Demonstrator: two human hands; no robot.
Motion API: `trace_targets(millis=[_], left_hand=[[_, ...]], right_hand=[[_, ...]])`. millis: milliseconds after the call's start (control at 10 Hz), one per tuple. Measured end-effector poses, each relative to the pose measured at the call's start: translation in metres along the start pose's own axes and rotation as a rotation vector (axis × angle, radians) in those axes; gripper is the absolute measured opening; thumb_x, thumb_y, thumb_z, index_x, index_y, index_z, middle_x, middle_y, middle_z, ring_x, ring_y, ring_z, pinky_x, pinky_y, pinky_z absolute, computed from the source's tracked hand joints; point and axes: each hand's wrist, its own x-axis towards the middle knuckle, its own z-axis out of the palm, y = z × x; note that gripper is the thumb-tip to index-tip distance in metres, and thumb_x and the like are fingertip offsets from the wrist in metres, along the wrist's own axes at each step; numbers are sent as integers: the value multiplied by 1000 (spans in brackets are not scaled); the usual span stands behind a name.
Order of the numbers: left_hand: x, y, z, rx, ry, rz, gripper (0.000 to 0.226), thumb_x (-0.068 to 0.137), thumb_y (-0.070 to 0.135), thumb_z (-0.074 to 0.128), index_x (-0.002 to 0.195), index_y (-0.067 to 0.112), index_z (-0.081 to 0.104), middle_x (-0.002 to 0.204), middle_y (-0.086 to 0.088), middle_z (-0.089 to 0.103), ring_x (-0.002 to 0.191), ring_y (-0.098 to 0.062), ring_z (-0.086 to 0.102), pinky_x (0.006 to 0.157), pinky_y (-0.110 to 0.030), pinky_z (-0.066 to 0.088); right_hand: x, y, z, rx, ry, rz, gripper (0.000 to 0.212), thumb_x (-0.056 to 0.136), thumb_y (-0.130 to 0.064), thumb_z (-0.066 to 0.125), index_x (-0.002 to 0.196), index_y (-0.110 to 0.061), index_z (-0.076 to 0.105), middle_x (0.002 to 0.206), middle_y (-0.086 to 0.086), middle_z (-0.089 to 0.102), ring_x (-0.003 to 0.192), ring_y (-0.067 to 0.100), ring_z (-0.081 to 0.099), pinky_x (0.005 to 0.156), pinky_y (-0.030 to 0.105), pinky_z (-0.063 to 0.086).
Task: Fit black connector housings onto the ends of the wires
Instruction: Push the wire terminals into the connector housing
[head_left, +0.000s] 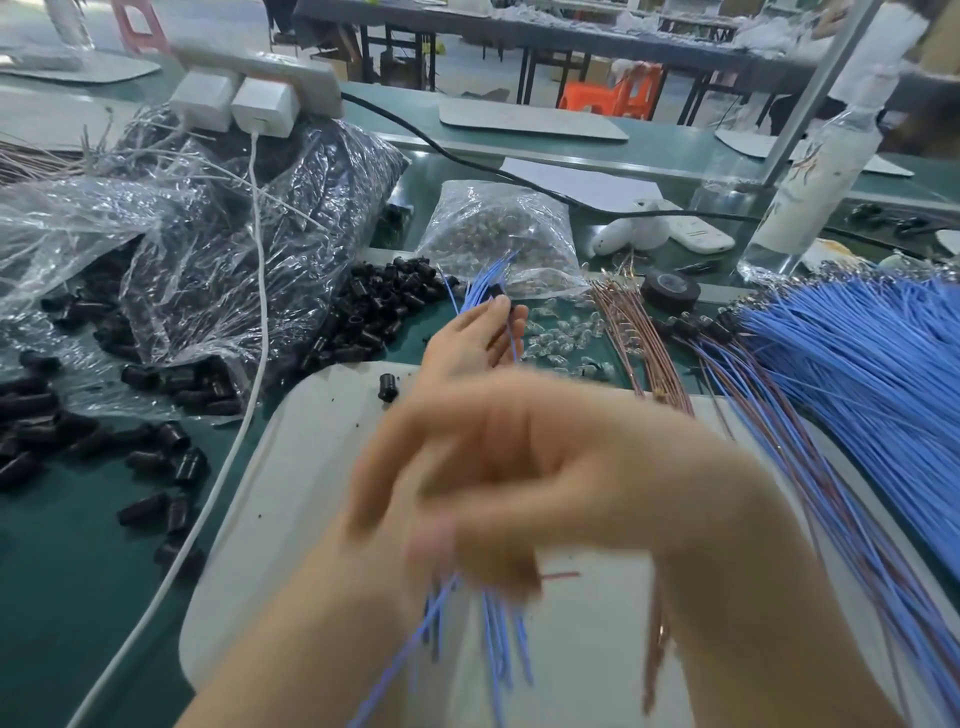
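Note:
My left hand (467, 348) reaches forward over the white board (311, 467) and grips a small bundle of blue wires (483, 283). A black connector housing (500, 291) sits at the bundle's top end by my fingertips. My right hand (545, 467) is blurred and crosses over my left wrist. Its fingers curl round the lower part of the wires, whose blue tails (493, 639) hang below it, and a red wire end (563, 575) pokes out beside them. Loose black housings (384, 306) are heaped just left of my left hand, and one more housing (388, 387) lies on the board.
Clear plastic bags of black housings (234, 234) fill the left. A bag of clear parts (498, 228) lies beyond my left hand. A big sheaf of blue wires (857, 364) and brown wires (634, 332) spread on the right. A white cable (260, 312), tape roll (670, 291) and bottle (810, 192) stand nearby.

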Motion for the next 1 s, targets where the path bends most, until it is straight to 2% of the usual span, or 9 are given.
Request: trace_targets(millis=[100, 200, 300, 400, 500, 600, 700, 800, 1000], left_hand=[[1, -4, 2, 180, -86, 58, 19, 95, -1, 47, 85, 14, 56, 72, -4, 66, 57, -5, 64, 56, -18, 54], [2, -10, 0, 233, -184, 103, 12, 91, 5, 57, 89, 16, 57, 75, 0, 72, 77, -12, 65, 76, -22, 51], [2, -15, 2, 388, -197, 185, 10, 90, 9, 61, 87, 19, 61, 77, 5, 73, 76, -12, 62, 69, -22, 48], [1, -16, 2, 375, -211, 187, 7, 90, 8, 61, 90, 14, 61, 77, 2, 73, 58, -10, 58, 50, -21, 45], [-2, -15, 2, 372, -191, 193, 5, 89, 9, 62, 88, 13, 61, 79, -1, 73, 55, -11, 56, 50, -23, 44], [-1, -15, 1, 335, -152, 203, 5, 89, 10, 63, 88, 13, 59, 80, -1, 73, 63, -16, 57, 48, -22, 43], [0, -13, 0, 286, -120, 193, 8, 89, 11, 64, 91, 16, 57, 79, 1, 73, 80, -15, 62, 52, -19, 46], [0, -13, 0, 268, -100, 185, 11, 87, 12, 65, 88, 18, 57, 76, 4, 73, 83, -10, 65, 54, -17, 47], [-3, -14, 2, 260, -89, 190, 11, 87, 11, 66, 85, 18, 58, 73, 5, 73, 66, -4, 66, 45, -16, 46]], right_hand=[[3, 31, -27, -184, 702, 158, 6, 89, -23, 63, 84, -21, 67, 66, -11, 63, 58, 0, 55, 60, 20, 44], [-2, 71, -42, -450, 1159, 448, 11, 90, -27, 61, 83, -20, 64, 70, -11, 61, 70, 9, 58, 67, 20, 40], [-1, 94, -41, -269, 1135, 449, 17, 93, -26, 58, 80, -19, 65, 75, -3, 68, 76, 17, 66, 75, 32, 51], [6, 97, -39, -106, 1132, 345, 28, 95, -13, 54, 70, -21, 64, 65, -8, 67, 60, 4, 63, 64, 26, 52], [6, 100, -38, -81, 1134, 331, 28, 94, -10, 55, 69, -18, 64, 59, -8, 64, 52, 3, 57, 60, 26, 49], [6, 102, -37, -77, 1103, 353, 22, 92, -10, 59, 72, -16, 64, 62, 0, 65, 56, 10, 58, 64, 28, 50], [7, 103, -37, -124, 1069, 364, 21, 91, -12, 61, 71, -19, 63, 61, -1, 66, 55, 8, 59, 67, 27, 50], [7, 104, -37, -158, 1045, 359, 24, 90, -11, 62, 68, -22, 62, 58, -5, 65, 47, 0, 55, 59, 19, 44], [5, 103, -40, -152, 1022, 366, 21, 89, -10, 62, 71, -20, 63, 60, -2, 66, 46, -1, 55, 61, 22, 44]])
